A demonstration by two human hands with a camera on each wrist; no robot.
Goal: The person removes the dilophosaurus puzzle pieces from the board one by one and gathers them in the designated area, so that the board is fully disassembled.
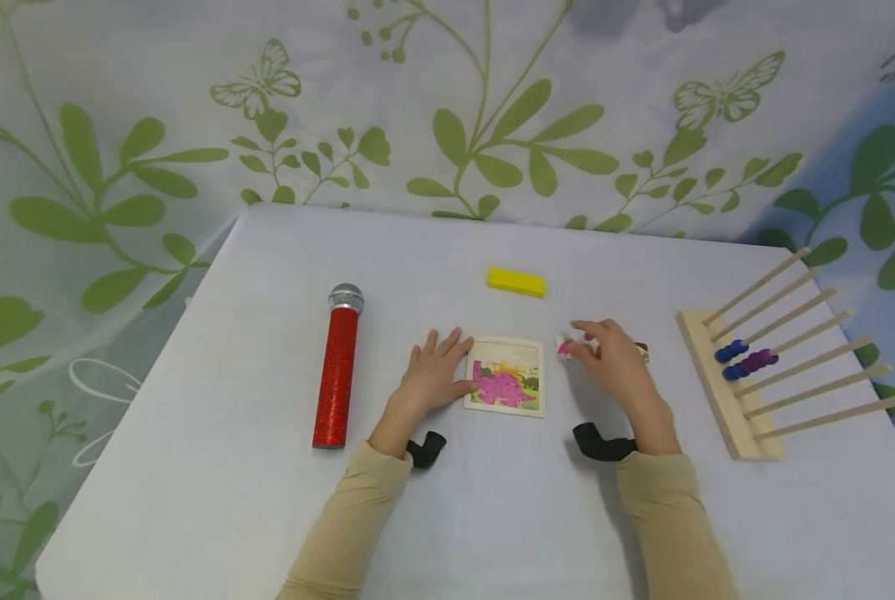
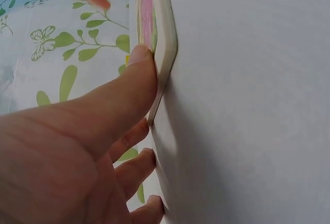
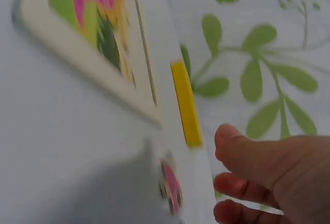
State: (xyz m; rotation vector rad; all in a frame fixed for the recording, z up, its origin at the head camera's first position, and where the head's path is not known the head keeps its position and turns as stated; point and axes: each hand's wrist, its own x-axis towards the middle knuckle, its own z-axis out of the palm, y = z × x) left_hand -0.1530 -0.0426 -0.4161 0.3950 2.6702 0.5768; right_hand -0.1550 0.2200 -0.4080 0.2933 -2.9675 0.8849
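A square wooden jigsaw puzzle (image 1: 504,377) with a pink dinosaur picture lies in its frame at the middle of the table. My left hand (image 1: 434,372) rests at its left side, fingers spread and fairly straight; in the left wrist view, the thumb (image 2: 124,87) presses on the frame's edge. To the right, my right hand (image 1: 618,362) hovers over loose puzzle pieces, thumb and fingers apart. A pink and white puzzle piece (image 1: 565,347) shows by the thumb, and the right wrist view also has a pink piece (image 3: 171,185) on the table. Another piece (image 1: 643,352) is partly hidden behind the hand.
A yellow block (image 1: 517,282) lies beyond the puzzle. To the left is a red glittery microphone (image 1: 337,367). A wooden rack with pegs (image 1: 728,383) and blue and purple beads stands at the right. Black curved pieces (image 1: 601,443) sit by both wrists.
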